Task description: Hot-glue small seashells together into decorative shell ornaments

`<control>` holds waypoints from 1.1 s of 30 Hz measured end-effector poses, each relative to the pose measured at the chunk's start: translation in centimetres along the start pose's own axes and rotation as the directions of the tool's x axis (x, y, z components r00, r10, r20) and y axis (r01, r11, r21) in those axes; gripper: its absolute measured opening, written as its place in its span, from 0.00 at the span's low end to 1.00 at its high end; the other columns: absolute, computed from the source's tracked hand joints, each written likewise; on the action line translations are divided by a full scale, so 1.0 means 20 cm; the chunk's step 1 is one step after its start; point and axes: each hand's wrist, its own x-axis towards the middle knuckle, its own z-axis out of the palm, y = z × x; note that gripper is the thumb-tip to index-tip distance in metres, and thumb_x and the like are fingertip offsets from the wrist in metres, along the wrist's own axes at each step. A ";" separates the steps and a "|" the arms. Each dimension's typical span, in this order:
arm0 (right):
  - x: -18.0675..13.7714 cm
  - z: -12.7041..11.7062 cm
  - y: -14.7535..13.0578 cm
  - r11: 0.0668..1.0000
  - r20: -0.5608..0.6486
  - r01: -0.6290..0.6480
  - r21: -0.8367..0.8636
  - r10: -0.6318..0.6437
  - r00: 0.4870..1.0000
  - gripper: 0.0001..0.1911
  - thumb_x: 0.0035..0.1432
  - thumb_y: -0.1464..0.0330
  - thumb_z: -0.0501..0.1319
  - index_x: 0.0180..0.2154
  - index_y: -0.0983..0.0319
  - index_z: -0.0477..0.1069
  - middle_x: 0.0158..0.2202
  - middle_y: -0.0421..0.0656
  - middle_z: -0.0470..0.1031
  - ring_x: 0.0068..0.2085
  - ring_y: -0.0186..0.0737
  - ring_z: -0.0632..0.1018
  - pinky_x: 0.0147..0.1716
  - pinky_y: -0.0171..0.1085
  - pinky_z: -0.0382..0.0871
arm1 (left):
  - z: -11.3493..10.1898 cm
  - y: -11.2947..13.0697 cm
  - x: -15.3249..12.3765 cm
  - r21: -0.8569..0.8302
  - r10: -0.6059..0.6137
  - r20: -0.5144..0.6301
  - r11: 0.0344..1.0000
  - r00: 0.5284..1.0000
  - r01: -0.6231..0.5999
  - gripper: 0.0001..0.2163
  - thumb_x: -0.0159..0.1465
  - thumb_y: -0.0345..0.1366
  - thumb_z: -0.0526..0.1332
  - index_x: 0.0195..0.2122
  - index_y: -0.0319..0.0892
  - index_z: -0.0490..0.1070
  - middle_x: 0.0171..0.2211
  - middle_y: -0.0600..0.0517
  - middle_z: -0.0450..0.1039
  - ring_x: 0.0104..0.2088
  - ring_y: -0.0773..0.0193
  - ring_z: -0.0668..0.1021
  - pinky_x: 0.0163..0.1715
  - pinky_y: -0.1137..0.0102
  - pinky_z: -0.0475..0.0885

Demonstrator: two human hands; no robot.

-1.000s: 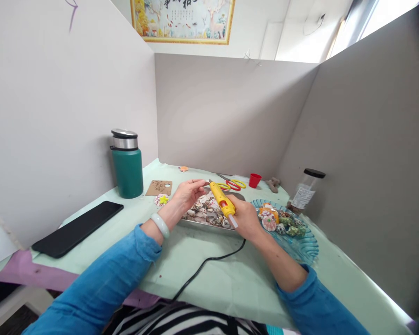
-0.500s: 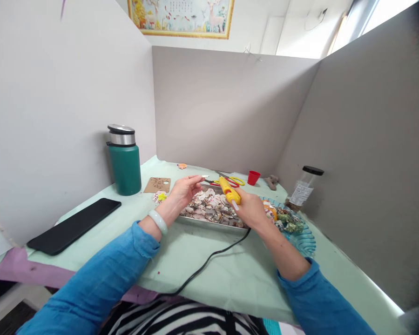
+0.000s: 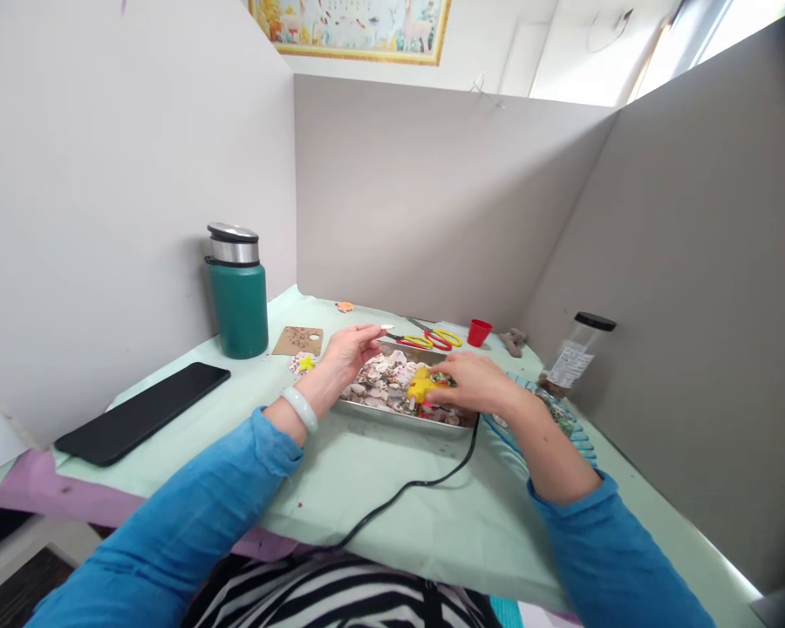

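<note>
My left hand [image 3: 348, 356] is closed in a pinch on a small white piece [image 3: 387, 327], perhaps a shell; its exact kind is too small to tell. It hovers over the left rear part of a metal tray [image 3: 402, 419] filled with shells [image 3: 380, 388]. My right hand [image 3: 474, 382] is low over the tray's right side, fingers around a yellow hot glue gun [image 3: 421, 385] lying among the shells. The gun's far side and grip are partly hidden by the fingers. A black cord [image 3: 411, 485] runs from the tray's right end to the table's front edge.
Scissors [image 3: 432, 338] and a red cup [image 3: 480, 332] are behind the tray. A blue dish [image 3: 585, 447] and a clear jar [image 3: 572, 353] stand right. To the left are a green bottle [image 3: 238, 305], a black phone [image 3: 144, 410], a cardboard piece [image 3: 297, 340] and a flower-like ornament [image 3: 303, 363].
My right hand has lowered the glue gun from above the tray onto the shells and turned it. My left hand keeps its pinch in nearly the same place. The view has shifted slightly.
</note>
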 end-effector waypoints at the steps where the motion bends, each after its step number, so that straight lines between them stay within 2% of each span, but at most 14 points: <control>1: 0.03 -0.01 -0.02 0.999 -0.050 0.039 0.029 -0.037 0.998 0.15 0.53 0.54 0.60 0.34 0.56 0.77 0.34 0.46 0.76 0.37 0.44 0.73 0.33 0.37 0.59 | 0.00 0.00 0.00 0.001 0.002 -0.001 1.000 1.000 -0.002 0.03 0.50 0.26 0.66 0.27 0.33 0.73 0.27 0.50 0.73 0.20 0.76 0.69 0.24 0.76 0.68; 3: 0.12 -0.02 -0.08 0.995 -0.106 0.076 0.062 -0.069 0.992 0.11 0.56 0.61 0.58 0.33 0.55 0.78 0.33 0.43 0.77 0.38 0.42 0.74 0.35 0.36 0.60 | 0.00 0.00 0.00 0.005 0.005 -0.002 1.000 1.000 -0.005 0.03 0.50 0.26 0.66 0.27 0.33 0.73 0.26 0.50 0.73 0.20 0.75 0.69 0.24 0.76 0.68; 7: 0.30 0.02 -0.23 0.997 0.056 0.000 -0.072 0.004 0.998 0.09 0.53 0.69 0.58 0.31 0.59 0.78 0.32 0.47 0.79 0.37 0.44 0.76 0.34 0.37 0.63 | 0.00 0.01 0.00 0.006 0.003 -0.013 1.000 1.000 -0.003 0.03 0.51 0.26 0.66 0.27 0.33 0.73 0.26 0.50 0.73 0.20 0.75 0.69 0.23 0.76 0.69; 10: 0.39 0.09 -0.29 0.993 0.125 -0.042 -0.108 0.056 0.991 0.06 0.48 0.70 0.62 0.30 0.63 0.78 0.32 0.52 0.79 0.38 0.47 0.77 0.35 0.39 0.65 | 0.00 0.01 0.00 -0.005 0.001 -0.031 1.000 1.000 -0.001 0.04 0.50 0.26 0.66 0.27 0.33 0.73 0.26 0.50 0.73 0.19 0.76 0.69 0.23 0.76 0.68; 13: 0.45 0.15 -0.30 0.990 0.169 -0.075 -0.118 0.094 0.981 0.11 0.48 0.68 0.64 0.36 0.62 0.77 0.37 0.54 0.78 0.42 0.49 0.77 0.39 0.41 0.66 | 0.00 0.00 0.01 -0.008 -0.002 -0.036 1.000 0.999 0.002 0.04 0.49 0.25 0.66 0.27 0.33 0.73 0.25 0.51 0.73 0.19 0.76 0.68 0.23 0.76 0.68; 17: 0.46 0.15 -0.30 0.991 0.185 -0.094 -0.097 0.111 0.976 0.11 0.48 0.69 0.63 0.36 0.63 0.76 0.40 0.55 0.78 0.43 0.50 0.77 0.40 0.42 0.67 | -0.01 0.00 0.02 -0.004 0.009 -0.015 1.000 1.000 -0.009 0.05 0.49 0.26 0.66 0.28 0.33 0.73 0.26 0.50 0.73 0.19 0.76 0.69 0.24 0.76 0.69; 20: 0.43 0.09 -0.27 0.993 0.142 -0.097 -0.062 0.105 0.984 0.08 0.49 0.70 0.60 0.33 0.63 0.77 0.37 0.53 0.78 0.40 0.50 0.77 0.35 0.40 0.67 | -0.02 -0.01 0.03 0.002 0.015 -0.005 1.000 1.000 -0.015 0.05 0.49 0.27 0.67 0.28 0.33 0.73 0.26 0.50 0.74 0.20 0.75 0.69 0.23 0.76 0.69; 23: 0.34 0.03 -0.20 0.995 0.054 -0.105 -0.002 0.105 0.993 0.11 0.54 0.69 0.55 0.34 0.60 0.76 0.35 0.46 0.79 0.37 0.45 0.77 0.32 0.36 0.65 | -0.02 -0.01 0.03 0.005 0.016 -0.007 1.000 1.000 -0.016 0.05 0.50 0.26 0.66 0.28 0.34 0.73 0.27 0.50 0.73 0.20 0.75 0.70 0.24 0.76 0.69; 24: 0.31 0.01 -0.18 0.995 0.010 -0.094 0.040 0.094 0.996 0.12 0.55 0.69 0.54 0.35 0.59 0.76 0.35 0.44 0.79 0.36 0.42 0.77 0.32 0.35 0.64 | -0.02 -0.01 0.03 0.009 0.017 -0.003 1.000 1.000 -0.017 0.05 0.50 0.27 0.67 0.28 0.34 0.73 0.27 0.50 0.74 0.20 0.75 0.70 0.24 0.76 0.69; 25: 0.27 0.00 -0.16 0.981 -0.082 -0.097 0.168 0.112 0.990 0.11 0.54 0.69 0.54 0.33 0.59 0.76 0.32 0.43 0.78 0.33 0.40 0.76 0.31 0.34 0.63 | -0.02 -0.01 0.03 0.014 0.020 0.002 1.000 1.000 -0.020 0.05 0.49 0.27 0.67 0.28 0.34 0.73 0.27 0.50 0.74 0.20 0.75 0.70 0.24 0.75 0.69; 27: 0.21 0.00 -0.13 0.899 -0.219 -0.062 0.433 0.172 0.960 0.10 0.53 0.69 0.56 0.35 0.60 0.75 0.29 0.41 0.78 0.31 0.37 0.75 0.30 0.33 0.63 | -0.02 -0.02 0.03 0.034 0.022 0.009 0.999 1.000 -0.023 0.06 0.49 0.27 0.67 0.28 0.34 0.73 0.27 0.50 0.74 0.20 0.75 0.69 0.25 0.75 0.69; 29: 0.15 0.01 -0.11 0.755 -0.260 -0.018 0.656 0.248 0.933 0.09 0.52 0.67 0.57 0.35 0.61 0.74 0.29 0.41 0.77 0.30 0.36 0.75 0.31 0.34 0.65 | -0.01 -0.02 0.03 0.072 0.017 0.012 0.997 1.000 -0.018 0.06 0.49 0.28 0.67 0.28 0.34 0.72 0.26 0.49 0.74 0.20 0.75 0.69 0.25 0.74 0.68; 31: 0.12 0.03 -0.11 0.534 -0.234 0.013 0.845 0.347 0.908 0.09 0.50 0.64 0.60 0.33 0.62 0.73 0.29 0.42 0.77 0.30 0.36 0.75 0.30 0.34 0.66 | 0.00 -0.03 0.01 0.114 0.010 0.018 0.993 1.000 -0.012 0.07 0.48 0.29 0.68 0.28 0.34 0.72 0.26 0.49 0.73 0.20 0.74 0.70 0.25 0.74 0.68; 33: 0.11 0.04 -0.13 0.310 -0.175 0.036 0.950 0.434 0.884 0.11 0.48 0.62 0.62 0.33 0.63 0.73 0.29 0.43 0.77 0.28 0.35 0.74 0.30 0.35 0.67 | 0.01 -0.03 0.00 0.145 0.011 0.035 0.989 0.999 -0.016 0.09 0.48 0.31 0.69 0.28 0.34 0.72 0.25 0.50 0.73 0.20 0.73 0.70 0.25 0.73 0.67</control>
